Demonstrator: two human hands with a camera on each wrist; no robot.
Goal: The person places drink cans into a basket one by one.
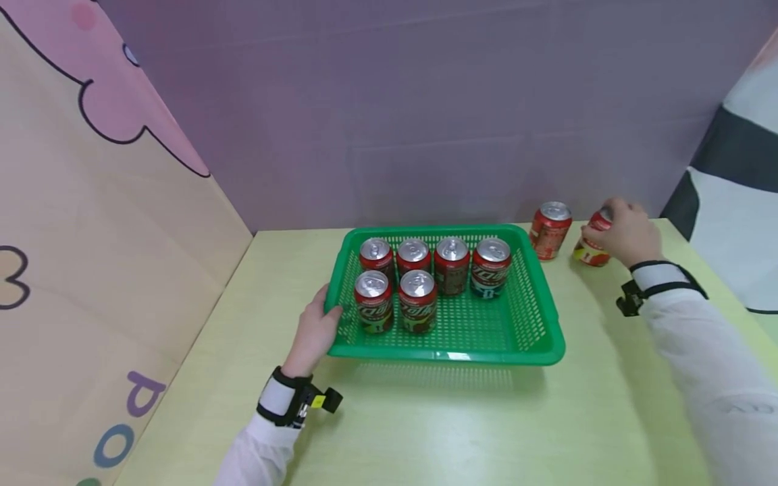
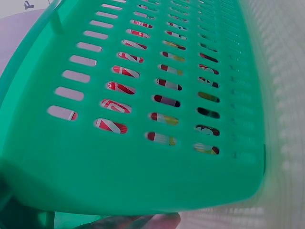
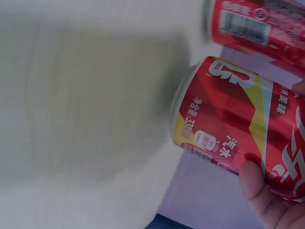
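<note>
A green plastic basket (image 1: pixel 486 354) with slotted walls holds several red soda cans (image 1: pixel 418 304), upright in two rows. My left hand (image 1: pixel 315 331) grips its left rim, thumb over the top; in the left wrist view its fingertips (image 2: pixel 164 221) show below the basket wall (image 2: pixel 119 176). At the back right of the table, my right hand (image 1: pixel 632 233) holds a red and yellow soda can (image 1: pixel 589 253) round its upper part. The right wrist view shows this can (image 3: pixel 224 119) leaning, with the thumb and fingers on its sides. Another red soda can (image 1: pixel 550 236) stands just left of it.
The pale yellow-green table (image 1: pixel 413 425) meets a grey-purple cloth wall (image 1: pixel 425 135) at the back. A cream panel with printed drawings (image 1: pixel 121 236) borders the left side. At the right is a black and white printed panel (image 1: pixel 735 202).
</note>
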